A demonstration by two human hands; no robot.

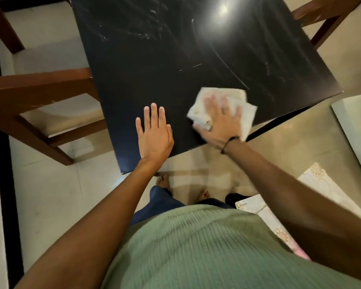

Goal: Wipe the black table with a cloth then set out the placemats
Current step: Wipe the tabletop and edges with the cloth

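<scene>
Pressing flat, fingers spread, right hand pinned cloth on table near its 5 o'clock corner. Left hand at cloth's 9 o'clock, fingers straight, together, palm down. Placemats on floor, 5 o'clock.

No text, label or number here can be read.

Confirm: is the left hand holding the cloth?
No, the left hand lies flat and bare on the black table; the cloth sits under the right hand.
</scene>
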